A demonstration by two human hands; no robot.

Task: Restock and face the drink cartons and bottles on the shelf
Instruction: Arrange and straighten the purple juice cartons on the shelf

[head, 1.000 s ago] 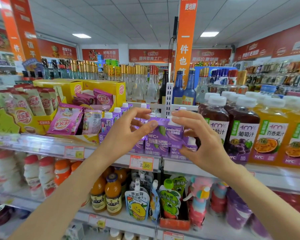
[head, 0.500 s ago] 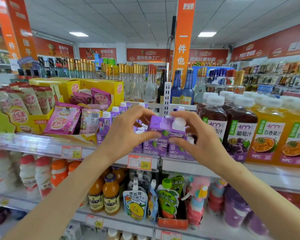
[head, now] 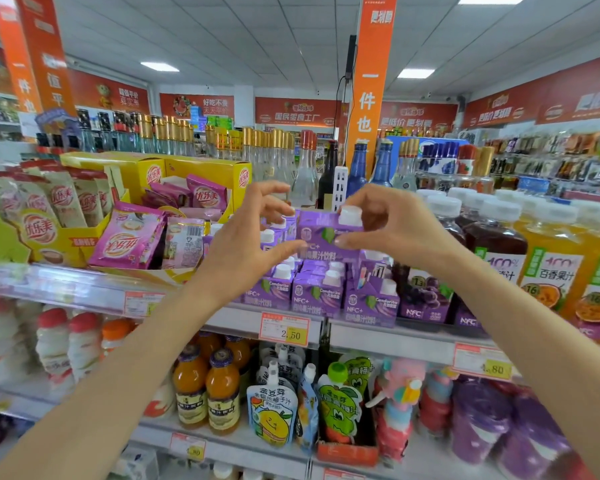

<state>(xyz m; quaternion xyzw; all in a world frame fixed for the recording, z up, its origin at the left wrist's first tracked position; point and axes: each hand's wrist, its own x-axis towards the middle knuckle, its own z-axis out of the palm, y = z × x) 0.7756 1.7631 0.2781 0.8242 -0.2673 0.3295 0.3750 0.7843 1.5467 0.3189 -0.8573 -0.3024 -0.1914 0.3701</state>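
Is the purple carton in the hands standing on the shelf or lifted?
Lifted. The purple carton is pinched between left hand and right hand, above the shelved cartons.

A single head view is given, taken from head height close before the shelf (head: 388, 337) and faced forward and slightly down. Both forearms are seen reaching in from the bottom corners, and the shop's ceiling (head: 257, 36) is caught above by the wide lens.
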